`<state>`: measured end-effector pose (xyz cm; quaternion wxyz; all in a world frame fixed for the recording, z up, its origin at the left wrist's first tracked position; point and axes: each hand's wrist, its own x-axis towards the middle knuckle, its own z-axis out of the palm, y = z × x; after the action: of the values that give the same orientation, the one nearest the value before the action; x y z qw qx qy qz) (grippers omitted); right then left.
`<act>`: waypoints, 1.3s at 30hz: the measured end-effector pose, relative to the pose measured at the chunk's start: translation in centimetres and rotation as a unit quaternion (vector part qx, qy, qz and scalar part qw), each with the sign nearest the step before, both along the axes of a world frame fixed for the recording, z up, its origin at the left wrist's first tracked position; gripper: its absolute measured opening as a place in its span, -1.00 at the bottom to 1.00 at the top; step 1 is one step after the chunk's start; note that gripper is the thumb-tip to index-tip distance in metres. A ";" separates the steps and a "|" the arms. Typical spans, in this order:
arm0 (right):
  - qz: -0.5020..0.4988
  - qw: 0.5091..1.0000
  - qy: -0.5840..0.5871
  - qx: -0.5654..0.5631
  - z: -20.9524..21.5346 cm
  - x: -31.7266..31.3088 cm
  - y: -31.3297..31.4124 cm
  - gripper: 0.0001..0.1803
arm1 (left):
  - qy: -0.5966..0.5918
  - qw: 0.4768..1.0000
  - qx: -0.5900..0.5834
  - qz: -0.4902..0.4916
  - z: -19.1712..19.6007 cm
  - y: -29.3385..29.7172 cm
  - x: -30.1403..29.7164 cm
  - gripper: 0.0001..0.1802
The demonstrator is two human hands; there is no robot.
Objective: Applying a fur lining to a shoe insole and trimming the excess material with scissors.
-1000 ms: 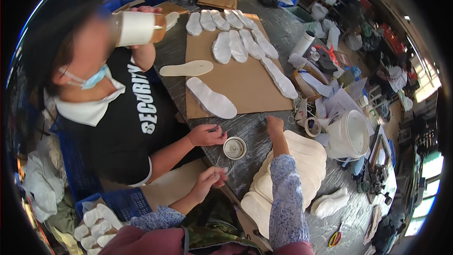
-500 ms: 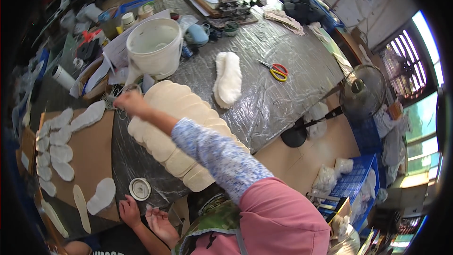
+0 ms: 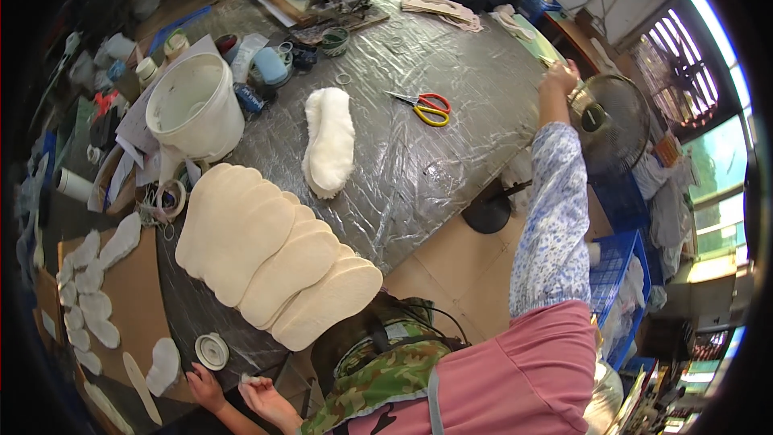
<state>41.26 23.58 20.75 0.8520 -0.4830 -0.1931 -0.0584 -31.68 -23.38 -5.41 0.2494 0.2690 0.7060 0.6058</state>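
Observation:
My right hand point(image 3: 559, 76), in a blue-and-white patterned sleeve, reaches to the far right corner of the table. Its fingers look closed at a thin pale piece by the table edge; what they hold is too small to make out. My left hand is out of sight. Cream insole pieces point(image 3: 233, 217) lie overlapping in a row on the film-covered table point(image 3: 386, 217). Beyond them rests a pair of fluffy white insoles point(image 3: 330, 141). To their right are scissors point(image 3: 432, 109) with red and yellow handles.
A fan point(image 3: 594, 117) stands beside my reaching hand. A white bucket point(image 3: 195, 105) is at the left. At lower left, another person's bare hands point(image 3: 266, 399) are near a round white lid point(image 3: 212, 350). White insoles lie on a brown board point(image 3: 145, 298).
My right hand has swung from the left, beside the bucket, across to the far right corner, uncovering the cream pieces. The view has turned right. The other person's hands stay near the lid.

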 end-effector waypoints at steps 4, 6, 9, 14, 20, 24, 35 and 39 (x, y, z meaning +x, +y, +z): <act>0.371 0.891 0.048 -0.256 -15.8 -25.3 7.6 -0.74 | -0.162 0.980 0.117 0.007 7.5 1.5 2.3 -0.68; 0.562 0.785 0.039 -0.258 -16.3 -37.2 6.2 -0.78 | -0.148 0.986 0.070 0.023 7.5 1.9 3.6 -0.65; 0.751 0.577 -0.001 -0.321 -16.8 -53.3 1.2 -0.68 | -0.205 0.968 0.131 0.061 6.6 0.9 4.7 -0.54; 0.898 0.248 -0.050 -0.360 -23.6 -74.8 -12.8 -0.57 | -0.204 0.943 0.183 0.187 7.3 -7.1 5.3 -0.48; 0.848 0.240 0.007 -0.472 -26.4 -85.6 -19.3 -0.70 | -0.136 0.951 0.145 0.236 9.8 -10.9 4.7 -0.67; 0.810 0.282 0.044 -0.513 -28.4 -89.1 -20.1 -0.78 | -0.086 0.962 0.151 0.211 11.4 -11.1 0.7 -0.63; 0.802 0.280 0.141 -0.509 -29.4 -92.5 -20.9 -0.77 | -0.167 0.970 0.126 0.123 8.8 -9.2 -3.0 -0.72; 0.824 0.270 0.173 -0.467 -28.8 -93.0 -21.0 -0.77 | -0.174 0.972 0.116 0.107 8.8 -8.4 -4.1 -0.73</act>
<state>-51.69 2.55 -8.04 0.0856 -0.3792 -0.3304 0.8601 -35.75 -31.81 3.36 0.2692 0.1096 0.6014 0.7443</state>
